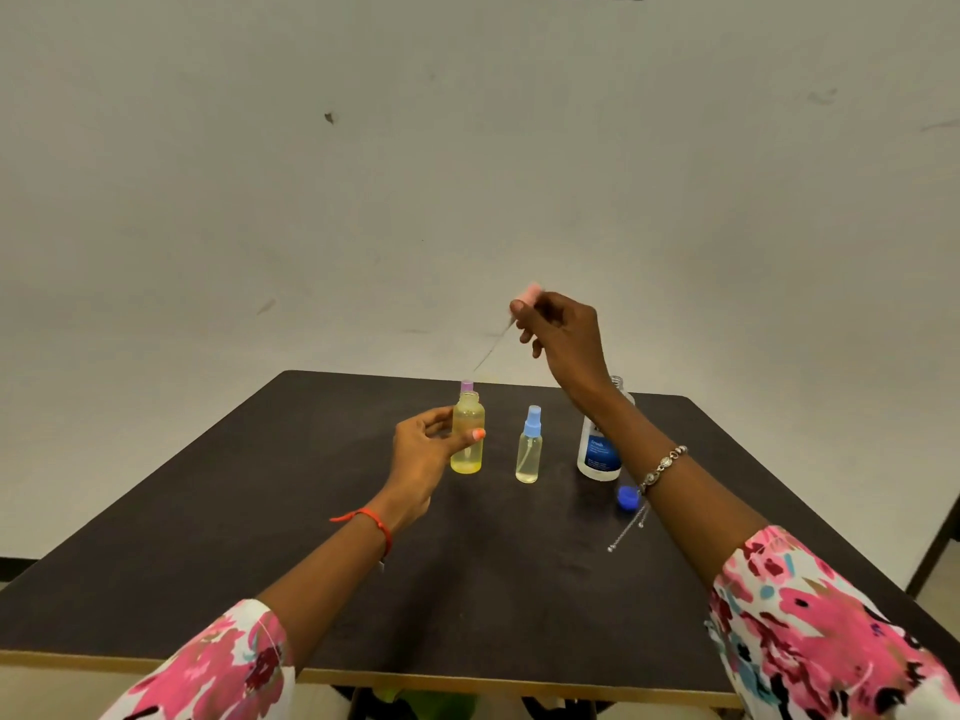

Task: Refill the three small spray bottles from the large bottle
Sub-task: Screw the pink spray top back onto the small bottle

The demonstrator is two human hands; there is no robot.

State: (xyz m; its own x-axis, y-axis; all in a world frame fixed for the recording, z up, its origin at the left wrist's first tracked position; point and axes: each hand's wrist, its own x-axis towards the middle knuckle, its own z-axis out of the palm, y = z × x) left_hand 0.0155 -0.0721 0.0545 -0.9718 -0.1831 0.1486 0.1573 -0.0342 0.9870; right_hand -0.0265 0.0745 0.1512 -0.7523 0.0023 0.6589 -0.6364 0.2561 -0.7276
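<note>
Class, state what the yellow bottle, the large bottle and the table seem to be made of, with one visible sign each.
Yellow bottle: probably clear, glossy plastic; the liquid shows through its wall.
Large bottle: smooth white plastic, it seems, with a printed blue label.
Table: dark matt top, perhaps laminate on board; its front edge looks pale, like wood.

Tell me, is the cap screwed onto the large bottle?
No, the large bottle stands with its neck open, and its blue cap lies on the table beside it.
</note>
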